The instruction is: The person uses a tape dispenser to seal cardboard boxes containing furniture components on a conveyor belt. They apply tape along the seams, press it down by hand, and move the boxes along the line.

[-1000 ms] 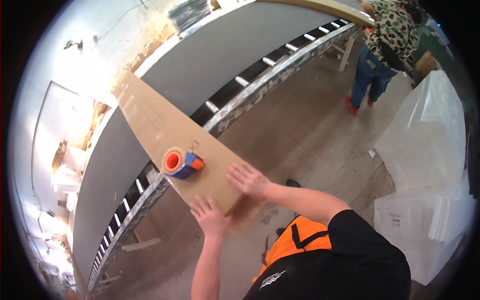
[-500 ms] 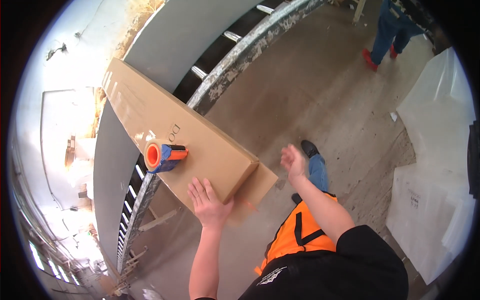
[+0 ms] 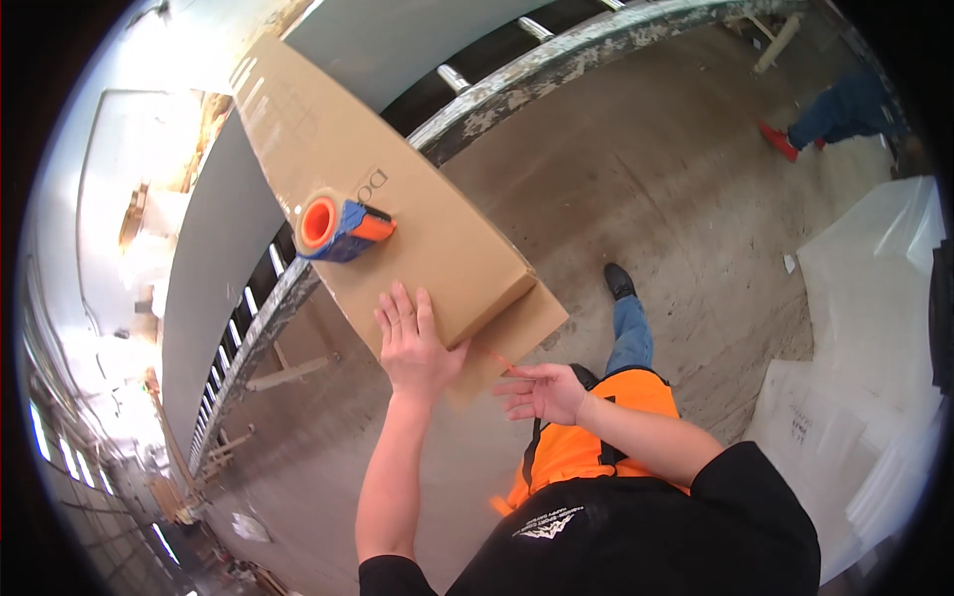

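Head view: long cardboard box (image 3: 397,214) lies flat along the roller conveyor (image 3: 556,74), its near end overhanging the conveyor edge toward the person. Left hand (image 3: 414,343) flat on the box's near end, palm down, fingers (image 3: 402,308) together and extended, pressing, not clamped on anything. Left forearm straight up from the lower edge. Right hand (image 3: 545,390) just off the box's near corner, below the loose flap (image 3: 507,343), palm up, fingers loosely apart, a thin orange strand across the fingertips; grip on it cannot be told. Orange-and-blue tape dispenser (image 3: 341,227) sits on top of the box, mid-length, apart from both hands. Another person's legs (image 3: 830,117) on the concrete floor (image 3: 676,199), far right.
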Action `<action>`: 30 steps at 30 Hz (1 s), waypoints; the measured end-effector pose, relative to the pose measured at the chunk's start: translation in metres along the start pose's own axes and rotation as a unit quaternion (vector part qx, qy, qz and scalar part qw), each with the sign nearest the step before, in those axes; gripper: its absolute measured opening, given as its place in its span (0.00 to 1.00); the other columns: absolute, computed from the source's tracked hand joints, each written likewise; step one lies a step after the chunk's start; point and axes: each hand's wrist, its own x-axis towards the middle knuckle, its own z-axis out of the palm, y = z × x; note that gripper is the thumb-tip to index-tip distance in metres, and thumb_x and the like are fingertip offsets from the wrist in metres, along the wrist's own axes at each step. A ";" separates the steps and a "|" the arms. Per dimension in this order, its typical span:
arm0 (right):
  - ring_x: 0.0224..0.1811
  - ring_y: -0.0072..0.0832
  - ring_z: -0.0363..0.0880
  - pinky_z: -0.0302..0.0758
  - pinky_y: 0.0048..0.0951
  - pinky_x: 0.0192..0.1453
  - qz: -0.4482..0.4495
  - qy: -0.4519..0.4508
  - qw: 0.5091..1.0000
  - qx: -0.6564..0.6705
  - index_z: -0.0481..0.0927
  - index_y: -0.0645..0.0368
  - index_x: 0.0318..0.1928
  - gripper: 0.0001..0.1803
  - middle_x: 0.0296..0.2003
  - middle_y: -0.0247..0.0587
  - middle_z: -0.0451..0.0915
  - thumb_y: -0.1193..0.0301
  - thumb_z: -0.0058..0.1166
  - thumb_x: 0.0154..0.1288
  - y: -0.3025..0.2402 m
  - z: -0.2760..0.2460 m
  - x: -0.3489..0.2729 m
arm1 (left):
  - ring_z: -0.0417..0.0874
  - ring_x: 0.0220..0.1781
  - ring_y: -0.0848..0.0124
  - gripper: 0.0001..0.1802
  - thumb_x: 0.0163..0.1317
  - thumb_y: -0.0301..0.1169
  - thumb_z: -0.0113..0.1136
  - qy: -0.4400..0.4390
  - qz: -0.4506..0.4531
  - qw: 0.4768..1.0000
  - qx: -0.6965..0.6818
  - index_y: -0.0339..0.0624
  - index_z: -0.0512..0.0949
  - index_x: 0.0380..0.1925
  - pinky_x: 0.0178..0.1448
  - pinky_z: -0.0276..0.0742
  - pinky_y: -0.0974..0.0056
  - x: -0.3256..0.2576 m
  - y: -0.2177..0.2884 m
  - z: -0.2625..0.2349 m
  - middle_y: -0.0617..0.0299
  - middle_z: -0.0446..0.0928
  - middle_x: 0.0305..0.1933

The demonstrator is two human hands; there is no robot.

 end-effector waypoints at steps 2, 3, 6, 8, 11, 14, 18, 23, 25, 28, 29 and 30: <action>0.40 0.36 0.83 0.81 0.42 0.49 -0.011 0.035 0.999 -0.013 0.76 0.62 0.55 0.21 0.46 0.46 0.83 0.59 0.47 0.73 0.007 0.013 0.001 | 0.68 0.69 0.35 0.56 0.32 0.43 0.82 0.000 -0.007 1.000 -0.001 0.35 0.66 0.64 0.72 0.65 0.40 -0.002 -0.003 -0.001 0.32 0.64 0.69; 0.35 0.32 0.82 0.82 0.38 0.44 -0.044 0.126 0.985 -0.111 0.79 0.62 0.52 0.17 0.40 0.42 0.84 0.63 0.49 0.72 0.009 0.018 0.003 | 0.68 0.69 0.35 0.57 0.31 0.44 0.82 0.000 -0.003 1.000 0.000 0.35 0.67 0.64 0.72 0.65 0.40 -0.002 -0.003 0.001 0.32 0.64 0.70; 0.28 0.26 0.80 0.80 0.31 0.34 -0.106 0.221 0.931 -0.271 0.83 0.60 0.43 0.10 0.31 0.36 0.83 0.68 0.55 0.70 0.017 0.026 0.006 | 0.67 0.69 0.35 0.57 0.30 0.45 0.82 -0.010 -0.006 1.000 0.006 0.35 0.67 0.64 0.72 0.65 0.40 -0.007 -0.007 -0.001 0.32 0.63 0.70; 0.25 0.24 0.78 0.78 0.28 0.31 -0.135 0.229 0.904 -0.334 0.85 0.59 0.37 0.08 0.27 0.33 0.82 0.69 0.57 0.68 0.025 0.028 0.009 | 0.67 0.69 0.35 0.58 0.30 0.47 0.82 -0.021 -0.012 1.000 0.008 0.35 0.67 0.64 0.72 0.64 0.40 -0.010 -0.009 -0.003 0.31 0.63 0.70; 0.21 0.37 0.76 0.74 0.36 0.29 -0.275 0.146 0.746 -0.589 0.81 0.61 0.28 0.09 0.20 0.45 0.78 0.70 0.52 0.62 0.057 0.026 0.024 | 0.66 0.70 0.34 0.59 0.30 0.51 0.81 -0.018 -0.017 0.999 -0.022 0.35 0.67 0.64 0.73 0.63 0.39 -0.011 -0.012 -0.006 0.31 0.62 0.70; 0.26 0.51 0.75 0.73 0.43 0.31 -0.304 0.086 0.648 -0.693 0.79 0.59 0.27 0.10 0.26 0.55 0.77 0.67 0.51 0.60 0.110 0.033 0.056 | 0.65 0.72 0.34 0.61 0.29 0.53 0.81 -0.028 -0.015 0.999 -0.023 0.35 0.66 0.65 0.73 0.63 0.39 -0.011 -0.015 -0.004 0.31 0.61 0.71; 0.30 0.54 0.79 0.73 0.48 0.34 -0.339 0.129 0.730 -0.579 0.77 0.57 0.25 0.16 0.25 0.50 0.80 0.59 0.51 0.63 0.162 0.064 0.125 | 0.63 0.72 0.34 0.62 0.29 0.54 0.80 -0.040 -0.019 0.999 -0.028 0.34 0.66 0.66 0.73 0.62 0.39 -0.011 -0.017 -0.005 0.31 0.61 0.72; 0.50 0.35 0.79 0.74 0.37 0.48 -0.352 0.081 0.751 -0.553 0.78 0.49 0.48 0.18 0.46 0.38 0.81 0.52 0.51 0.66 0.190 0.062 0.199 | 0.62 0.73 0.33 0.62 0.30 0.54 0.80 -0.072 -0.038 0.997 -0.003 0.33 0.66 0.66 0.74 0.61 0.39 -0.025 -0.029 -0.012 0.30 0.59 0.72; 0.43 0.29 0.77 0.74 0.32 0.44 -0.356 0.085 0.756 -0.543 0.76 0.52 0.44 0.11 0.38 0.34 0.78 0.62 0.55 0.66 0.202 0.058 0.222 | 0.61 0.73 0.33 0.62 0.29 0.53 0.81 -0.089 -0.043 0.995 -0.019 0.32 0.65 0.66 0.74 0.60 0.39 -0.028 -0.033 -0.017 0.29 0.58 0.73; 0.43 0.25 0.75 0.74 0.30 0.46 -0.336 0.063 0.837 -0.426 0.75 0.53 0.45 0.11 0.40 0.31 0.76 0.63 0.56 0.67 0.182 0.017 0.271 | 0.61 0.73 0.32 0.59 0.32 0.48 0.81 -0.079 0.029 0.995 -0.054 0.32 0.65 0.66 0.74 0.60 0.38 0.019 0.002 -0.011 0.29 0.57 0.73; 0.50 0.28 0.76 0.73 0.34 0.53 -0.278 0.001 0.908 -0.314 0.75 0.50 0.51 0.19 0.48 0.31 0.78 0.53 0.53 0.68 0.168 0.002 0.282 | 0.61 0.73 0.32 0.59 0.32 0.48 0.81 -0.073 0.053 0.994 -0.068 0.32 0.65 0.66 0.74 0.60 0.38 0.035 0.018 -0.002 0.29 0.57 0.73; 0.49 0.30 0.77 0.73 0.35 0.52 -0.250 -0.049 0.913 -0.318 0.76 0.51 0.50 0.18 0.46 0.33 0.79 0.54 0.53 0.68 0.206 0.034 0.251 | 0.61 0.73 0.31 0.58 0.33 0.46 0.80 -0.073 0.020 0.997 -0.015 0.32 0.66 0.65 0.74 0.61 0.38 -0.001 -0.015 0.004 0.29 0.57 0.73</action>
